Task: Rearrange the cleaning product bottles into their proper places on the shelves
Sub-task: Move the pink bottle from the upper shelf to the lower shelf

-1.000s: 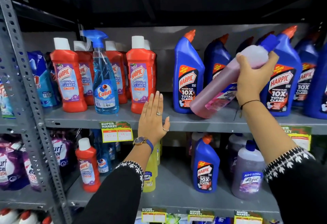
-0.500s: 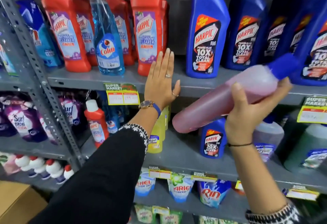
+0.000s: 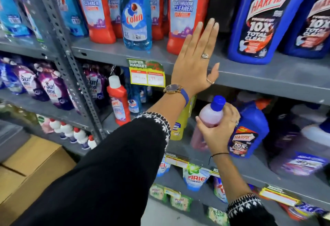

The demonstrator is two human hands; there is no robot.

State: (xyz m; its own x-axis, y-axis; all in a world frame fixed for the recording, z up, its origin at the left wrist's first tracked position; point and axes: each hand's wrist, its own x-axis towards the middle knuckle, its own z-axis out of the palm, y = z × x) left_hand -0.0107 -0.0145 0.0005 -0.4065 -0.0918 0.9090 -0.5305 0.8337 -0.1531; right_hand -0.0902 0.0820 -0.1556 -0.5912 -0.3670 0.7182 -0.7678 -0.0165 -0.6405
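Lowering the pink bottle (image 3: 209, 118) from the upper shelf (image 3: 267, 75), where it leaned half a second ago, I now hold it upright on the shelf below, between a yellow bottle (image 3: 180, 125) and a blue Harpic bottle (image 3: 248, 133). Pink liquid fills it under a blue cap (image 3: 218, 101). My left hand (image 3: 194, 61) stays flat against the upper shelf's edge, fingers straight and together, beside a red Harpic bathroom cleaner (image 3: 184, 11). My right hand (image 3: 217, 133) wraps the pink bottle's neck, fingers clamped.
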